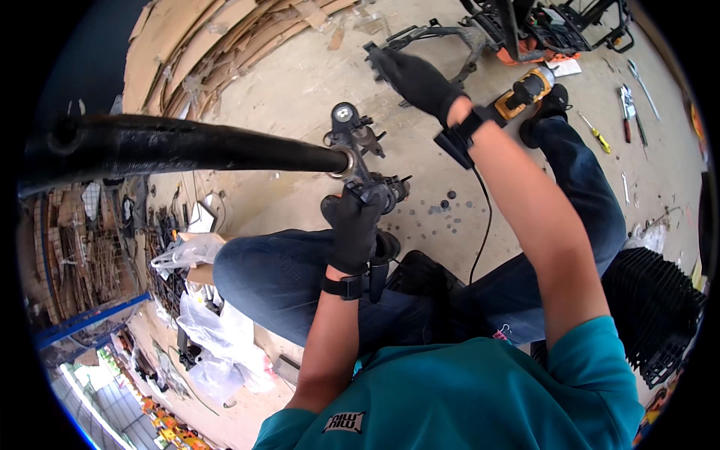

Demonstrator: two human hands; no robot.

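My left hand (352, 229), in a black glove, is closed around the lower part of a dark metal clamp bracket (346, 135). A long black steel tube (210, 148) runs from a bright ring on this bracket toward the left edge. Small cylindrical fittings (367, 140) stick out of the bracket's side. My right hand (417, 81), also gloved in black, reaches forward beside a black curved metal frame (457, 34) on the floor. Slight blur and the dark glove hide whether its fingers hold anything. Both wrists wear black straps with small boxes.
A yellow-and-black power tool (525, 91) lies near my right foot. Pliers (626, 112), a yellow screwdriver (596, 133) and a wrench (643, 88) are farther right. Flattened cardboard (195, 52) is stacked at far left; plastic bags (217, 337) lie at left. A cable (487, 217) hangs from my right wrist.
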